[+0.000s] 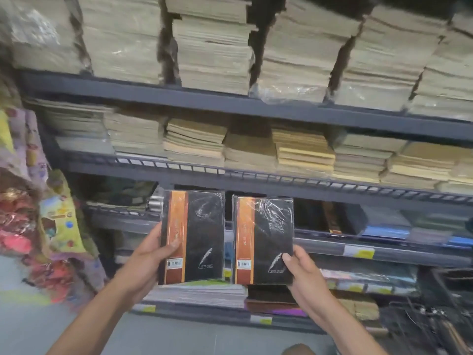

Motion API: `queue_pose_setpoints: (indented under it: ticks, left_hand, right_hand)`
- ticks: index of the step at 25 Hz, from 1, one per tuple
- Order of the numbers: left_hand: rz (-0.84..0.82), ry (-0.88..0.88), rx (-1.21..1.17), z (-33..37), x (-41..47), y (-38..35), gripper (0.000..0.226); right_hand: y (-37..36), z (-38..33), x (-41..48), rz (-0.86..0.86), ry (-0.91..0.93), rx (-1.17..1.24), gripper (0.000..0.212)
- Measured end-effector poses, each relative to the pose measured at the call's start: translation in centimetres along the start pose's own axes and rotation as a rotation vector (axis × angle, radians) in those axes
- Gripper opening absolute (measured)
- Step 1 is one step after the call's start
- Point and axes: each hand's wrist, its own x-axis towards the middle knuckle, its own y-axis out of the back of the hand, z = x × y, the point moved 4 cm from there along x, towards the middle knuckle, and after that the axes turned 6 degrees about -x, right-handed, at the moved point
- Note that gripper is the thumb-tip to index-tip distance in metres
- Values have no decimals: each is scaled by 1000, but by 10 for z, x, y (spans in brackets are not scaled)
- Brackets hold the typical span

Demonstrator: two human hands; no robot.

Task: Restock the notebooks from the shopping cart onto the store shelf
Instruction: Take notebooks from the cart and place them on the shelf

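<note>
I hold two black notebooks with orange spines, both shrink-wrapped, upright in front of the dark metal shelf (256, 185). My left hand (151, 260) grips the left notebook (197, 234) by its spine edge, thumb on the cover. My right hand (304, 272) grips the right notebook (266, 237) at its lower right corner, thumb on the cover. The two notebooks stand side by side, a small gap apart, level with the third shelf. The shopping cart is not clearly in view.
Upper shelves carry tall stacks of tan paper pads (217, 55) and yellowish pads (302, 149). Lower shelves hold dark notebooks (384, 221) and flat stacks (199, 293). Colourful packets (58, 221) hang at the left. Black items (430, 326) lie at lower right.
</note>
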Motion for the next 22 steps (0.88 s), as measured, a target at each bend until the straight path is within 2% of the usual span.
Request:
queue_pose_setpoints:
  ticks: [3, 7, 10, 13, 16, 22]
  left_hand:
    - [-23, -51, 3, -46, 22, 21, 58]
    - [-44, -115, -4, -93, 39, 40, 52]
    - [-62, -142, -24, -112, 44, 48, 44]
    - [-82, -150, -49, -119, 47, 56, 38]
    - [-79, -137, -74, -118, 48, 63, 37]
    - [-63, -124, -80, -114, 49, 72, 35]
  right_hand:
    - [-6, 43, 22, -28, 50, 7, 22]
    - [-10, 76, 41, -32, 102, 33, 23]
    - [-10, 79, 53, -74, 144, 32, 39]
    - [-11, 58, 67, -42, 141, -21, 41]
    - [-20, 14, 87, -18, 140, -53, 30]
    - [-52, -46, 155, 67, 56, 38, 9]
